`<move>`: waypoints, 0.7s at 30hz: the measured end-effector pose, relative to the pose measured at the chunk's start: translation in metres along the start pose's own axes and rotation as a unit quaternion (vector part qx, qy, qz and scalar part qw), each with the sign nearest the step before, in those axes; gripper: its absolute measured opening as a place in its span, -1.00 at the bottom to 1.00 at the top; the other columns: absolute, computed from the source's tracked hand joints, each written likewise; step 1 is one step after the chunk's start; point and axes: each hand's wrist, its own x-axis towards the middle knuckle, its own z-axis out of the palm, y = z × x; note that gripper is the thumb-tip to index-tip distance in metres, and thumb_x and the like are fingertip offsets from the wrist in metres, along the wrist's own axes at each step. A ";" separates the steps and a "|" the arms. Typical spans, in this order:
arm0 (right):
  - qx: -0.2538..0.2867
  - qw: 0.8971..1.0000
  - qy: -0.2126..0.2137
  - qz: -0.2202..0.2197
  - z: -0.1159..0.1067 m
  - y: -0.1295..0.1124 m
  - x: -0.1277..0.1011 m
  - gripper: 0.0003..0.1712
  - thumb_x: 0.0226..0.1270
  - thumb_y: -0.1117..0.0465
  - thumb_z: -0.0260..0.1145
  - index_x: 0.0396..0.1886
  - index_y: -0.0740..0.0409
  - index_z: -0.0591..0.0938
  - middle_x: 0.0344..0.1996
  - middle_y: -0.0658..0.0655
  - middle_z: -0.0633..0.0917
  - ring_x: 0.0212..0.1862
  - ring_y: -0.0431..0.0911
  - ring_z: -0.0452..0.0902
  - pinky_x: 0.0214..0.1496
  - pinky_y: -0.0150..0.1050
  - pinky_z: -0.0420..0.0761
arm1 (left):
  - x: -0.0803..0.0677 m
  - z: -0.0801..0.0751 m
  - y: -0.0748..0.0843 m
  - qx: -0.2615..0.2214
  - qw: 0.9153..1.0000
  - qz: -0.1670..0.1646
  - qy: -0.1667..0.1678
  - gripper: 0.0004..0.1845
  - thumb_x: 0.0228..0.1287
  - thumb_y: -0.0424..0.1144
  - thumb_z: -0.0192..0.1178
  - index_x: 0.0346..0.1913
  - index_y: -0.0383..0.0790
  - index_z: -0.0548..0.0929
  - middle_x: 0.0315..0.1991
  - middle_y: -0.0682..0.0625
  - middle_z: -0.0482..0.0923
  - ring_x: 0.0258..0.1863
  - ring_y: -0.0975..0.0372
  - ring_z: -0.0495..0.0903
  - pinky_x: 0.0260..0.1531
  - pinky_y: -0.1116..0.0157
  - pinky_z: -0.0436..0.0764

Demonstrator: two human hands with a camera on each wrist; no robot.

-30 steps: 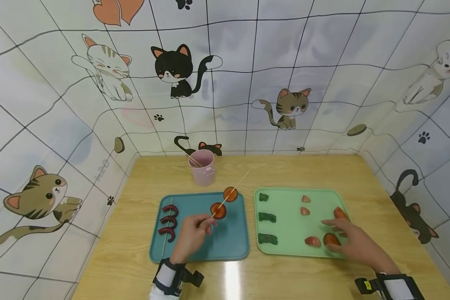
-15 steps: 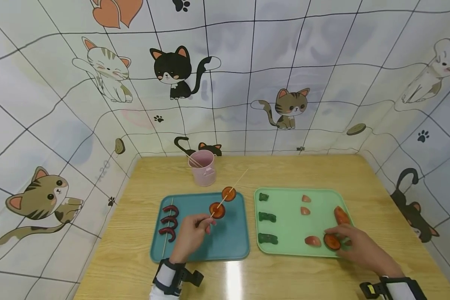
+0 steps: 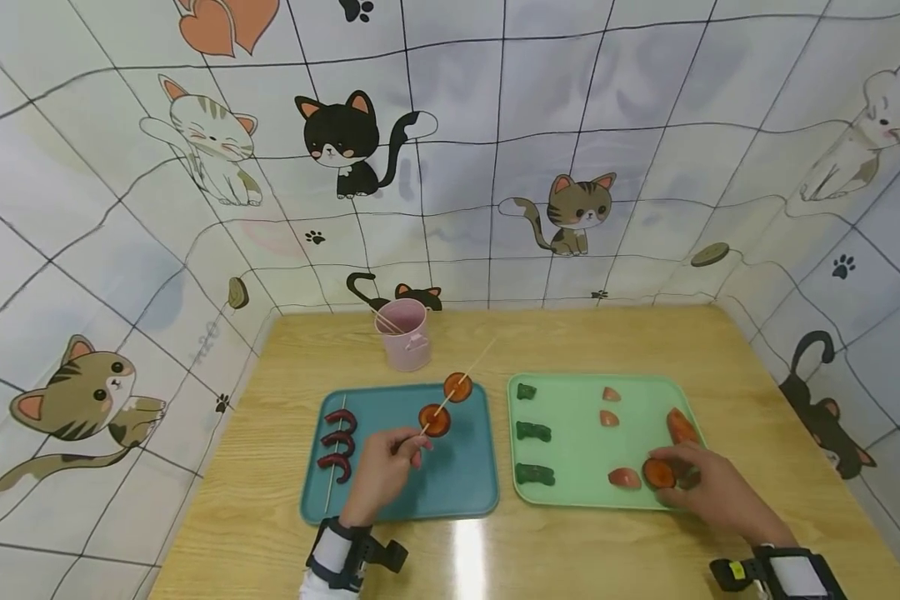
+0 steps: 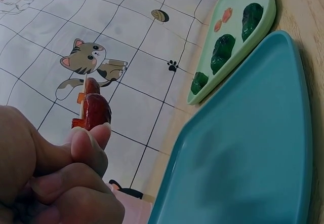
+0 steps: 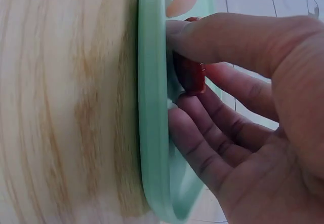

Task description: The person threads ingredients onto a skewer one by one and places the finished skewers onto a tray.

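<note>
**Right hand now pinches a tomato slice on the green tray**

Since one second ago, the right hand (image 3: 708, 492) has moved from lying flat over the near right part of the green tray (image 3: 570, 442) to taking hold of a round tomato slice (image 3: 657, 472). The right wrist view shows the thumb (image 5: 228, 34) above the slice and the other fingers below it, so the slice is pinched between them, standing on its edge just inside the near rim of the tray.

The left hand (image 3: 384, 468) has not changed its place. It is over the blue tray (image 3: 457, 483) and its curled fingers pinch the lower end of a thin wooden stick (image 3: 465, 379). Two tomato slices (image 3: 435, 420) are already on this stick, which points up and away toward the pink cup (image 3: 403, 335).

On the blue tray, left of the hand, a second stick with three dark red pieces (image 3: 337, 442) lies flat. The green tray also holds three green pieces (image 3: 532, 432), some small tomato wedges (image 3: 622, 477) and a piece of carrot (image 3: 678, 427). Both trays are side by side on the wooden table (image 3: 607, 342).
</note>
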 end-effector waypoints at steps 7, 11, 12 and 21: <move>0.091 0.995 0.023 0.018 -0.002 -0.011 0.009 -0.26 0.17 -0.09 0.58 0.29 0.08 0.59 0.14 0.21 0.66 0.02 -0.23 0.61 -0.09 -0.39 0.63 | 0.001 -0.001 0.001 0.007 1.000 0.003 0.005 -0.77 0.52 -0.24 0.18 -0.28 -0.19 0.79 -0.61 0.05 0.53 -0.59 0.30 0.37 -0.55 0.39 0.28; 0.177 0.984 0.030 0.017 -0.004 -0.021 0.014 -0.28 0.29 -0.02 0.51 0.38 0.12 0.53 0.25 0.29 0.60 0.04 -0.48 0.58 -0.04 -0.43 0.65 | 0.000 0.000 0.003 0.011 1.000 0.002 0.004 -0.77 0.51 -0.22 0.19 -0.32 -0.11 0.79 -0.62 0.07 0.53 -0.59 0.30 0.40 -0.54 0.40 0.29; 0.193 0.980 0.033 0.015 -0.004 -0.023 0.014 -0.29 0.32 -0.01 0.49 0.39 0.12 0.52 0.26 0.27 0.59 0.04 -0.52 0.56 -0.03 -0.43 0.65 | 0.000 0.001 0.003 0.012 1.000 0.003 0.004 -0.77 0.51 -0.22 0.19 -0.33 -0.10 0.79 -0.62 0.07 0.53 -0.59 0.31 0.40 -0.54 0.40 0.29; 0.285 0.957 0.053 -0.010 -0.002 -0.046 0.028 -0.30 0.41 0.08 0.42 0.48 0.10 0.45 0.22 -0.18 0.59 0.13 -0.51 0.60 0.06 -0.49 0.62 | -0.003 0.005 0.005 0.008 1.000 0.004 -0.004 -0.77 0.50 -0.23 0.20 -0.32 -0.15 0.80 -0.63 0.08 0.54 -0.61 0.33 0.39 -0.55 0.42 0.28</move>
